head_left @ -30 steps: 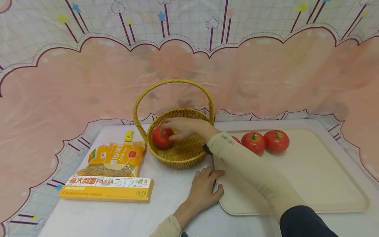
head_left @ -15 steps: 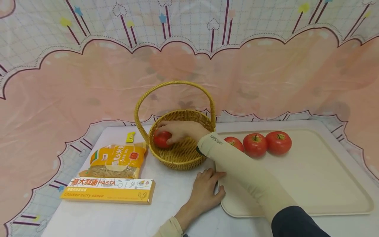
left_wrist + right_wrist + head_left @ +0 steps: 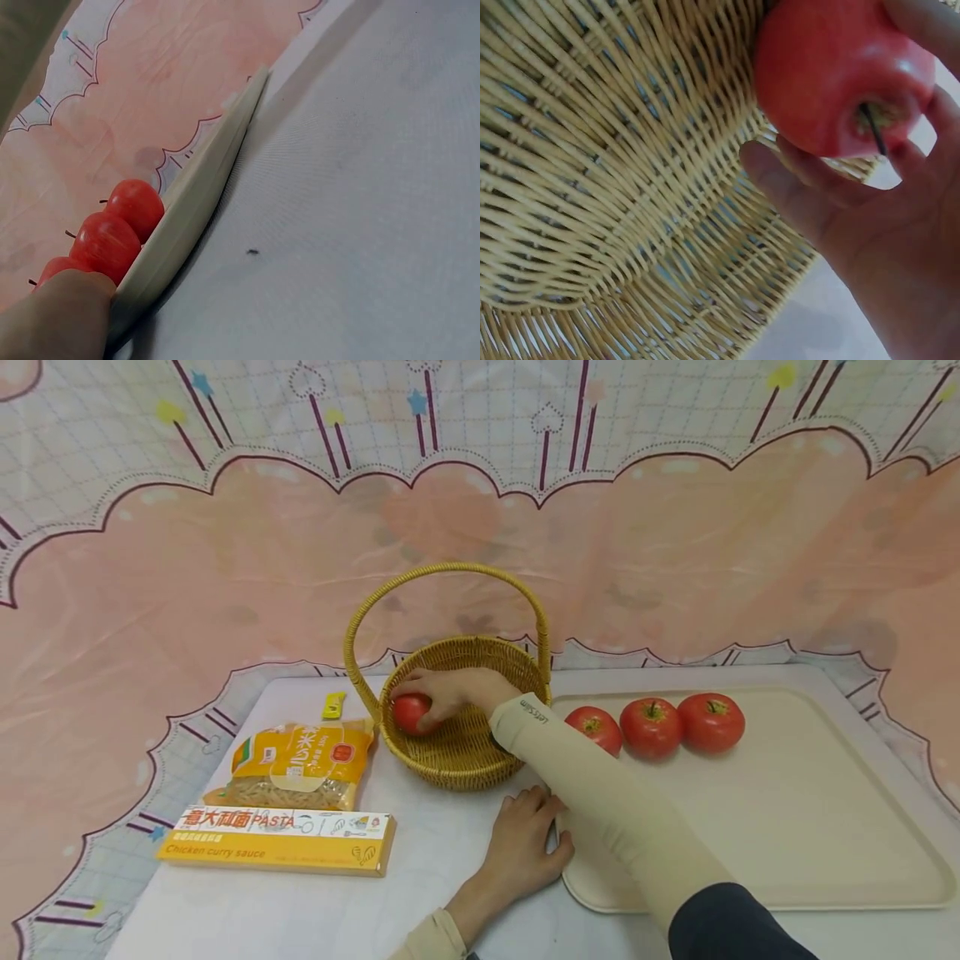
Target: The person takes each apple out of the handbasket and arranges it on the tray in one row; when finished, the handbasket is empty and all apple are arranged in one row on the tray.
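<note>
In the head view, a red apple (image 3: 412, 713) sits at the left side of the round wicker basket (image 3: 450, 777). My right hand (image 3: 457, 689) reaches in and grips it, fingers over its far side and thumb at its near right. In the right wrist view, fingers curve round the apple (image 3: 832, 75), its stem facing the palm, against the woven basket wall (image 3: 630, 150). My left hand (image 3: 517, 843) lies at the left edge of the beige tray (image 3: 810, 827), with fingers and thumb touching its rim. Three more apples, including the middle apple (image 3: 651, 728), stand on the tray.
A tall arched basket handle (image 3: 450, 568) rises over the right hand. Left of the basket lie a bag of pasta (image 3: 300, 760), a yellow pasta box (image 3: 277, 843) and a small yellow packet (image 3: 333, 705). A patterned curtain (image 3: 675, 568) hangs behind the table.
My right hand has moved left over the apple, its fingers now reaching further round the far side. The left hand has stayed at the tray edge.
</note>
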Motion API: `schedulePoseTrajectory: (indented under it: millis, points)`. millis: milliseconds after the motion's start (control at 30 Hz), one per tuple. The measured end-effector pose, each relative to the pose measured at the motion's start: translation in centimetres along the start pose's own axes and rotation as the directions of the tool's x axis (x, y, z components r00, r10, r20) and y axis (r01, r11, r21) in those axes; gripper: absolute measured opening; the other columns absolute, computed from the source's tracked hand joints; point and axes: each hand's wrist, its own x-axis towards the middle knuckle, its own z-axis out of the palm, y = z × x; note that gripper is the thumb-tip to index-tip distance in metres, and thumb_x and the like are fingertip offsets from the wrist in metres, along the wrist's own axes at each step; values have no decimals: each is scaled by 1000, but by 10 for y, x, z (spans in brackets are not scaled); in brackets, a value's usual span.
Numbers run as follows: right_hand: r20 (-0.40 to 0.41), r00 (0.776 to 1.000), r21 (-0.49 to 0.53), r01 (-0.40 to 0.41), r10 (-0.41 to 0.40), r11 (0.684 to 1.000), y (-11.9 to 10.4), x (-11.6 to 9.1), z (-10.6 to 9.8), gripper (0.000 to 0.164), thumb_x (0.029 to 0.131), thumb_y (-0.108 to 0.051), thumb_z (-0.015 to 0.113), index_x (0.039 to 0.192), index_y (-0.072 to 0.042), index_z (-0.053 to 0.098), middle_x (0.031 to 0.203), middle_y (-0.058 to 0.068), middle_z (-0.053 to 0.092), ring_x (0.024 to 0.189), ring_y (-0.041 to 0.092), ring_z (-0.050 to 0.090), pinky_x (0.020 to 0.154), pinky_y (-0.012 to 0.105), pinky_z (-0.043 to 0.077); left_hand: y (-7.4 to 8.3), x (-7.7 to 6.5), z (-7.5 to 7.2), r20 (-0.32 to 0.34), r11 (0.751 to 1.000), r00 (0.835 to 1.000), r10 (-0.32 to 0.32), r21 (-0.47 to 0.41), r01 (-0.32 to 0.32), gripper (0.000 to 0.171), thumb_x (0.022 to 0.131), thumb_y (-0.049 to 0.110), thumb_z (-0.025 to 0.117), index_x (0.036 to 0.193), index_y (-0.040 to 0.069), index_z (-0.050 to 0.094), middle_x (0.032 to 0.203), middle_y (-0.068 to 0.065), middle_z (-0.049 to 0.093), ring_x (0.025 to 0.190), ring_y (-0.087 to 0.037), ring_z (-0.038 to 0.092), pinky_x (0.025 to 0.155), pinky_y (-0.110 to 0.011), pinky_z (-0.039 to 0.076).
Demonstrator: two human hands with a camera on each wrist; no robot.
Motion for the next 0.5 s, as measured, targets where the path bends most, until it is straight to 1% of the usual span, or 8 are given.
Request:
schedulePoseTrajectory:
  millis: [200,300,500]
  points:
    - [-7,1000,55,-4,5,998,3,3,3,64,87,-37,62,144,-31,32,151,2,19,130,22,36,107,40,34,0,1,-2,8,1000,1000,13,7,-13,33,77,28,61,107,16,66,92,3,58,81,-13,53,67,-23,30]
    - [-15,1000,84,3,-2,996,3,3,4,65,87,-36,64,143,-31,33,150,3,20,130,22,36,107,41,34,-1,0,-2,4,1000,1000,12,13,-12,31,77,28,61,104,16,66,91,3,57,80,-12,52,67,-23,28]
    - [-49,998,91,32,-27,995,4,0,6,63,84,-37,66,141,-34,37,145,2,26,123,20,42,103,38,39,0,-1,-2,-6,1000,1000,7,19,-6,25,75,28,63,97,16,66,87,4,55,77,-12,50,66,-22,27]
